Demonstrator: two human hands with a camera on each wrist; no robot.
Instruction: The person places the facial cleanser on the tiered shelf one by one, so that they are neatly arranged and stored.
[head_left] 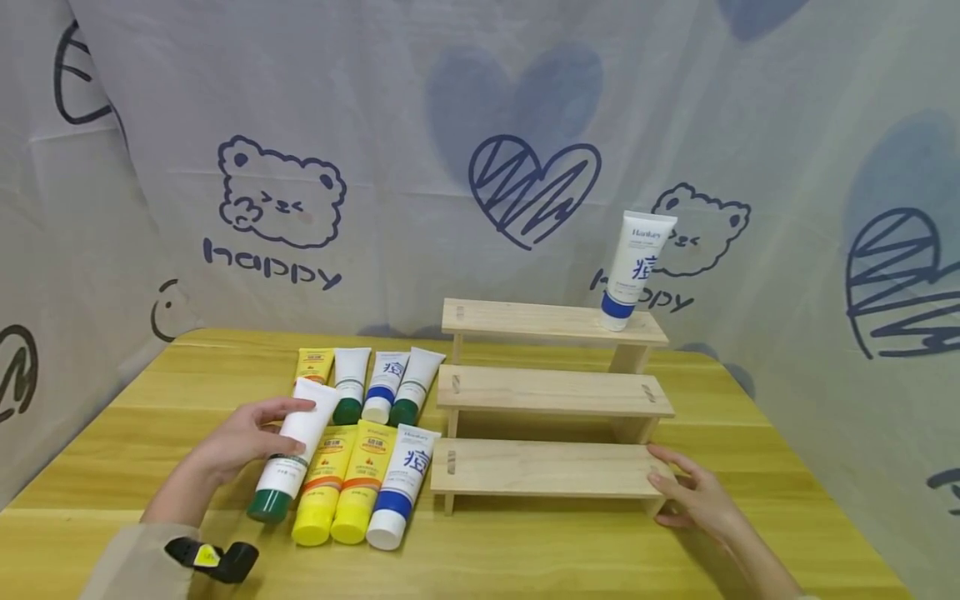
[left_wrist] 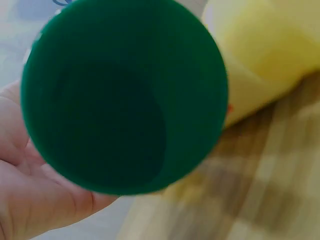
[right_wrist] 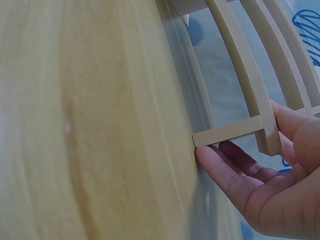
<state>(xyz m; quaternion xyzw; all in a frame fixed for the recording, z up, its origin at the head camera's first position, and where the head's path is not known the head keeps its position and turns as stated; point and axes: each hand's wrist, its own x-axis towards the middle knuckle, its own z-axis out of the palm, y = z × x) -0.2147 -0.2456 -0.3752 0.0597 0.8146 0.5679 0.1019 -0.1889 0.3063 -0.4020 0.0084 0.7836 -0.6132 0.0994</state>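
Observation:
My left hand [head_left: 236,437] grips a white squeeze tube [head_left: 311,417] with a green cap, at the left side of a group of tubes. Its cap end [left_wrist: 125,100] fills much of the left wrist view, with the palm behind it. My right hand [head_left: 697,500] holds the right end of the lowest step of a three-step wooden stand [head_left: 547,468]. In the right wrist view, the thumb lies over the board's end and the fingers [right_wrist: 225,175] are at the leg. One white tube with a blue cap [head_left: 636,258] stands cap down on the top step, near its right end.
Beside the held tube lie two yellow tubes [head_left: 363,475] and a blue-capped white tube [head_left: 405,479]. Behind them is another row with a yellow tube [head_left: 315,362], green-capped tubes [head_left: 351,379] and a blue-capped one [head_left: 386,383]. A printed curtain [head_left: 390,200] hangs behind the wooden table [head_left: 547,558].

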